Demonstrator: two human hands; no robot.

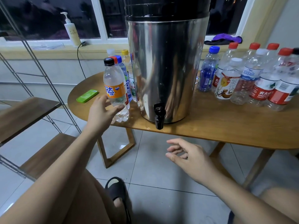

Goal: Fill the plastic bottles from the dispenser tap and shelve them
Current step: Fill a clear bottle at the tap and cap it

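A steel dispenser (166, 67) stands on the wooden table (218, 126), its black tap (159, 116) hanging over the front edge. Left of it stands a capped bottle with an orange label (115, 89), holding clear liquid. My left hand (102, 113) is spread just in front of that bottle, fingertips at its lower part, not closed round it. Several more capped bottles (125, 73) stand behind it. My right hand (186, 153) hovers below the table edge, fingers relaxed and holding nothing. Several clear bottles with red, white and blue caps (252, 78) crowd the table's right side.
A metal-framed shelf with wooden boards (29, 113) stands at the left. A green flat object (87, 95) lies on the table's left end. A pump bottle (72, 32) and purple cloth (226, 38) sit on the window sill. My slippered foot (117, 193) rests on the tiled floor.
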